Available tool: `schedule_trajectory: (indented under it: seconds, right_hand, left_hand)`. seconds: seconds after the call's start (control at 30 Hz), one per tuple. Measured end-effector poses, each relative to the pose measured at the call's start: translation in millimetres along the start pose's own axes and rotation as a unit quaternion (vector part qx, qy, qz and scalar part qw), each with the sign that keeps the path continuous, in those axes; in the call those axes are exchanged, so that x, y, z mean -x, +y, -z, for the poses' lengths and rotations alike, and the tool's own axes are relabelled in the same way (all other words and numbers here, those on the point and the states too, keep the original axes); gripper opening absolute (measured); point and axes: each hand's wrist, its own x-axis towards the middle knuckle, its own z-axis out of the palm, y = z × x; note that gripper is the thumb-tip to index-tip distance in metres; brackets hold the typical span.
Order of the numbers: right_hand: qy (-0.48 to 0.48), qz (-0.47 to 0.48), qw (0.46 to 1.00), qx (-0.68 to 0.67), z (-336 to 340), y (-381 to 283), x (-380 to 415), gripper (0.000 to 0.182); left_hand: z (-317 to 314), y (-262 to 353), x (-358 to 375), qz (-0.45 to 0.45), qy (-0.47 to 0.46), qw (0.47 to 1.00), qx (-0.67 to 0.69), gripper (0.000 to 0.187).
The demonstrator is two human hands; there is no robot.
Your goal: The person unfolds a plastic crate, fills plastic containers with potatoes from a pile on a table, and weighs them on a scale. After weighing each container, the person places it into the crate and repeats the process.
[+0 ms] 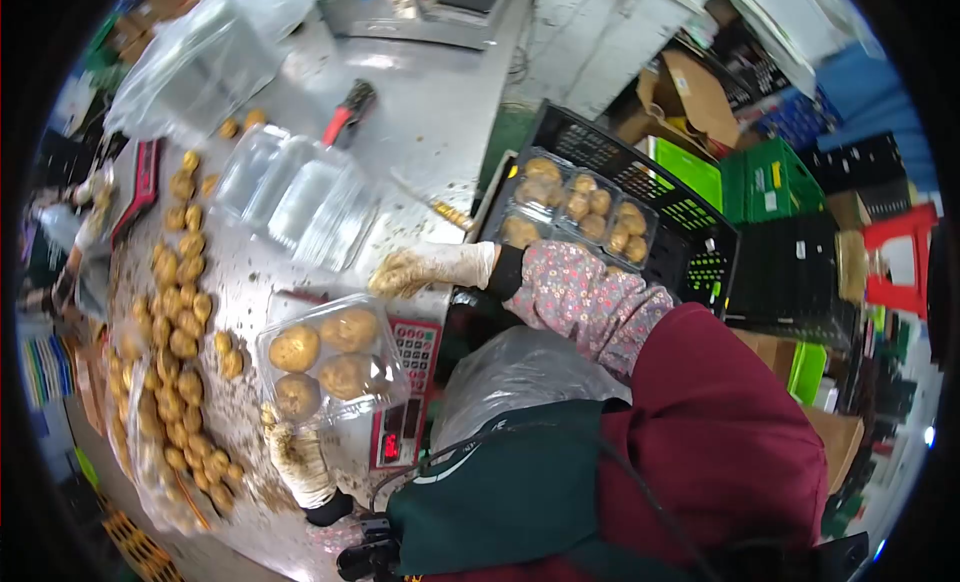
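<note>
A clear plastic clamshell box with several potatoes in it sits on a red and white digital scale; its lid looks closed. My left hand, in a soiled white glove, has its fingertips at the box's lower left corner and appears to grip the edge. Beyond the upper right corner of the box, my right hand hovers in a muddy glove, fingers stretched out and nothing visible in them. A stack of empty clamshell boxes lies just past it.
Loose potatoes spread along the table's far side. A black crate on my right holds several filled boxes. A red-handled tool, a plastic bag and another scale are nearby. A co-worker's gloved hand shows opposite.
</note>
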Motion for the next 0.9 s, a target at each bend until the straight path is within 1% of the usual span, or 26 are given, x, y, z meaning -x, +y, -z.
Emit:
schedule_trajectory:
  seconds: [0.03, 0.07, 0.1, 0.13, 0.17, 0.23, 0.27, 0.3, 0.33, 0.37, 0.4, 0.43, 0.47, 0.5, 0.53, 0.57, 0.6, 0.63, 0.67, 0.7, 0.73, 0.77, 0.83, 0.87, 0.9]
  right_hand:
    - [-0.021, -0.017, 0.999, 0.027, 5, -15, 11, 0.031]
    - [-0.006, -0.011, 1.0, 0.023, 8, -20, 21, 0.031]
    - [-0.062, 0.0, 0.998, 0.005, 10, -23, 31, 0.034]
    - [-0.118, 0.011, 0.993, -0.012, 14, -25, 42, 0.037]
    - [-0.103, 0.018, 0.994, -0.014, 23, -28, 57, 0.037]
    - [-0.012, 0.02, 1.0, 0.006, 42, -34, 104, 0.044]
    - [0.035, 0.0, 0.998, -0.053, 47, -38, 137, 0.049]
    - [0.099, 0.014, 0.986, -0.135, 64, -13, 163, 0.048]
    - [0.123, 0.075, 0.968, -0.204, 98, 44, 189, 0.045]
    - [0.255, 0.048, 0.951, -0.169, 61, -14, 228, 0.04]
    - [0.323, 0.019, 0.91, -0.259, 73, 1, 255, 0.035]
    - [0.378, 0.024, 0.892, -0.249, 88, 24, 286, 0.031]
    - [0.423, 0.066, 0.877, -0.22, 118, 76, 329, 0.027]
    - [0.496, 0.054, 0.843, -0.203, 108, 60, 350, 0.029]
    - [0.554, 0.071, 0.802, -0.215, 105, 59, 374, 0.03]
    - [0.588, 0.082, 0.779, -0.202, 107, 67, 399, 0.034]
    - [0.618, 0.072, 0.752, -0.217, 117, 85, 425, 0.035]
    - [0.665, 0.053, 0.711, -0.224, 119, 91, 444, 0.034]
    - [0.682, 0.025, 0.696, -0.223, 129, 105, 467, 0.032]
    - [0.691, 0.01, 0.688, -0.221, 137, 118, 486, 0.035]
    - [0.704, 0.005, 0.671, -0.234, 146, 132, 501, 0.035]
    - [0.716, -0.001, 0.653, -0.246, 153, 142, 511, 0.035]
    - [0.704, 0.004, 0.661, -0.259, 166, 157, 520, 0.038]
    - [0.746, -0.03, 0.624, -0.23, 165, 151, 515, 0.042]
    - [0.781, -0.063, 0.589, -0.197, 174, 158, 513, 0.046]
  left_hand:
    - [-4, -3, -18, 0.007, -0.016, 1.0, -0.003, 0.052]
    - [-12, -5, -35, 0.041, -0.058, 0.997, -0.028, 0.053]
    - [-20, -9, -49, 0.074, -0.101, 0.991, -0.053, 0.054]
    - [-63, -15, -54, 0.019, -0.152, 0.981, -0.116, 0.056]
    - [-108, -7, -56, 0.092, -0.159, 0.981, -0.066, 0.056]
    - [-152, -20, -85, 0.044, -0.299, 0.934, -0.192, 0.051]
    - [-181, -18, -92, -0.045, -0.3, 0.899, -0.315, 0.05]
    - [-208, -15, -97, -0.136, -0.293, 0.844, -0.429, 0.048]
    - [-224, -17, -107, -0.277, -0.22, 0.772, -0.528, 0.045]
    - [-221, -18, -133, -0.429, -0.181, 0.628, -0.624, 0.043]
    - [-218, -18, -145, -0.403, -0.159, 0.605, -0.668, 0.038]
    - [-210, -16, -156, -0.378, -0.136, 0.578, -0.71, 0.033]
    - [-193, -24, -180, -0.333, -0.167, 0.656, -0.656, 0.027]
    - [-185, -23, -190, -0.27, -0.165, 0.647, -0.694, 0.024]
    - [-186, -22, -191, -0.255, -0.173, 0.667, -0.678, 0.025]
    - [-188, -21, -193, -0.239, -0.179, 0.687, -0.663, 0.027]
    - [-183, -25, -200, -0.233, -0.181, 0.728, -0.618, 0.027]
    - [-181, -24, -201, -0.23, -0.182, 0.727, -0.62, 0.027]
    - [-180, -23, -201, -0.261, -0.192, 0.697, -0.639, 0.025]
    - [-185, -22, -200, -0.291, -0.202, 0.666, -0.656, 0.024]
    - [-191, -20, -195, -0.302, -0.195, 0.63, -0.688, 0.018]
    - [-190, -21, -198, -0.3, -0.194, 0.629, -0.69, 0.018]
    - [-180, -24, -205, -0.375, -0.181, 0.571, -0.707, 0.016]
    - [-178, -24, -206, -0.397, -0.17, 0.557, -0.71, 0.016]
    - [-176, -23, -207, -0.405, -0.144, 0.545, -0.72, 0.017]
